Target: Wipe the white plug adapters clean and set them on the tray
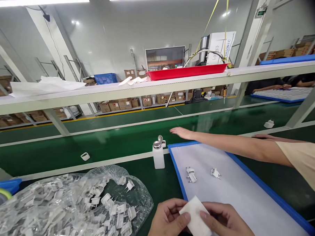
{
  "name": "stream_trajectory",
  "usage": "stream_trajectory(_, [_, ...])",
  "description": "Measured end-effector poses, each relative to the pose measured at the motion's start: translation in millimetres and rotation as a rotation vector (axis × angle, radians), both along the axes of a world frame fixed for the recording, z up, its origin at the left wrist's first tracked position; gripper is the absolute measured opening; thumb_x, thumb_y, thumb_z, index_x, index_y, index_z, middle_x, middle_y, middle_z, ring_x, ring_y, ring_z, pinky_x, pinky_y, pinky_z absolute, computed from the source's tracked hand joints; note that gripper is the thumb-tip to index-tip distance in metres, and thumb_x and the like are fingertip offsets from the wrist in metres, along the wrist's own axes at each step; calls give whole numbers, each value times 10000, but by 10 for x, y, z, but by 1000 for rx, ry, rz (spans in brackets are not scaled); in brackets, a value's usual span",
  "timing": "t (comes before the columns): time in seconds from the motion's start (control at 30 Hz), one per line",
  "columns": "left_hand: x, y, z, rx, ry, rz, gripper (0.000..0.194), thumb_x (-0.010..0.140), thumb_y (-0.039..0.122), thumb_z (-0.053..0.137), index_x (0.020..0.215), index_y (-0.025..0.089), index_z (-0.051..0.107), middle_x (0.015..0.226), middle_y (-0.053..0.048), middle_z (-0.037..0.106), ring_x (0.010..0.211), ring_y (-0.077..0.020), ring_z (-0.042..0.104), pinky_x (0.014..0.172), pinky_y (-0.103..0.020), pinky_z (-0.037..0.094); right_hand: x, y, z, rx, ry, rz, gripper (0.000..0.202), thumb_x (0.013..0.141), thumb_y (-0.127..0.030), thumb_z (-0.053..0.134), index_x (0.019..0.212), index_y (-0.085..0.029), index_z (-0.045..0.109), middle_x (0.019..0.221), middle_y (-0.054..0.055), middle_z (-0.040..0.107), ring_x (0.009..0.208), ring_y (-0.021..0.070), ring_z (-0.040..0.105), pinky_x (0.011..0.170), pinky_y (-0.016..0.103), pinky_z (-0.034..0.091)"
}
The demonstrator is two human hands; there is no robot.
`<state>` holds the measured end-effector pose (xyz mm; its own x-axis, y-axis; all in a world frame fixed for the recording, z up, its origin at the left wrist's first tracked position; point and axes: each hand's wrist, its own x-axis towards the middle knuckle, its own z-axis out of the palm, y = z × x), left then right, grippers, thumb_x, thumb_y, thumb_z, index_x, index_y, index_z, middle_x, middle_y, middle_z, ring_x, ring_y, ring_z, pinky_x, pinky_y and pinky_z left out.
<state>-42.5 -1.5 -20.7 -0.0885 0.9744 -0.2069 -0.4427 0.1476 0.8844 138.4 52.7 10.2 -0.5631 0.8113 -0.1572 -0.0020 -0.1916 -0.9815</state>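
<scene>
At the bottom of the head view, my left hand [170,221] and my right hand [227,223] both pinch a small white folded wipe [196,222], thumbs on top. Whether anything lies under the wipe is hidden. Just beyond my hands is a blue-edged tray with a white sheet [218,157], bearing white plug pieces with metal pins: two joined or touching pieces [191,174] and a single plug piece [216,173]. A white pump bottle with its metal lid flipped up [159,158] stands left of the tray.
A clear plastic bag [65,201] full of white plug pieces fills the left. Another person's arm [239,146] reaches over the tray toward the green belt [125,134], where a small white part [85,156] lies. A shelf [108,94] spans above with a red tray [188,72].
</scene>
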Motion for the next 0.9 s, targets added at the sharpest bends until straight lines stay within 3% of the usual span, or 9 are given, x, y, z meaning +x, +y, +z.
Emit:
stream_trajectory(0.2, [-4, -22, 157, 31, 26, 54, 451, 636, 511, 894, 879, 149, 779, 782, -109, 768, 720, -221, 714, 652, -297, 562, -1, 47, -174, -98, 68, -144, 493, 784, -578, 784, 1105, -204, 804, 800, 70, 737, 716, 189, 576, 654, 274, 478])
stream_trajectory(0.33, [28, -96, 128, 366, 507, 284, 247, 804, 466, 763, 769, 229, 826, 825, -119, 767, 796, -259, 720, 735, -355, 585, -114, -34, -209, -312, 189, -236, 592, 695, -647, 824, 1116, -233, 793, 1101, 96, 753, 925, 251, 679, 743, 304, 548])
stream_trajectory(0.4, [51, -144, 73, 497, 736, 405, 220, 871, 399, 701, 728, 295, 831, 869, -114, 775, 915, -290, 718, 845, -410, 582, -178, -76, -230, -510, 309, -168, 615, 682, -697, 799, 1032, -192, 813, 1082, 122, 758, 953, 279, 701, 771, 330, 561])
stream_trajectory(0.47, [70, -184, 22, 520, 837, 443, 200, 880, 336, 697, 727, 332, 825, 882, -100, 783, 988, -306, 709, 891, -444, 577, -220, -118, -244, -634, 408, -43, 568, 691, -655, 815, 971, -161, 819, 970, 130, 772, 876, 274, 721, 724, 319, 558])
stream_trajectory(0.6, [47, -199, -14, 589, 911, 481, 241, 902, 305, 674, 715, 345, 821, 865, -92, 783, 961, -305, 706, 855, -455, 582, -221, -153, -253, -413, 336, -93, 460, 726, -467, 880, 1077, -186, 788, 971, 84, 777, 909, 243, 719, 791, 291, 547])
stream_trajectory(0.67, [10, -173, -20, 560, 877, 518, 219, 914, 378, 649, 810, 328, 835, 951, -116, 776, 999, -311, 696, 894, -460, 569, -210, -143, -262, -293, 265, -113, 464, 756, -455, 864, 1116, -178, 772, 970, 85, 777, 965, 255, 710, 849, 303, 537])
stream_trajectory(0.73, [-24, -136, -43, 371, 718, 524, 283, 882, 485, 669, 1033, 293, 811, 1110, -139, 749, 1078, -317, 680, 921, -434, 564, -214, -133, -280, -239, 247, -112, 450, 786, -472, 834, 1119, -175, 771, 936, 88, 778, 976, 269, 708, 851, 310, 534])
stream_trajectory(0.8, [-41, -100, -86, 114, 414, 468, 508, 830, 586, 695, 1201, 242, 734, 1149, -158, 736, 1080, -316, 688, 889, -404, 574, -235, -137, -306, -218, 251, -137, 448, 788, -491, 824, 1106, -178, 778, 924, 92, 777, 973, 279, 707, 836, 312, 536])
stream_trajectory(0.9, [-31, -69, -147, -110, -57, 287, 662, 769, 683, 707, 1164, 152, 718, 954, -160, 769, 901, -303, 734, 763, -387, 580, -269, -163, -353, -193, 253, -195, 468, 761, -510, 834, 1078, -169, 789, 917, 104, 774, 973, 295, 702, 824, 327, 542])
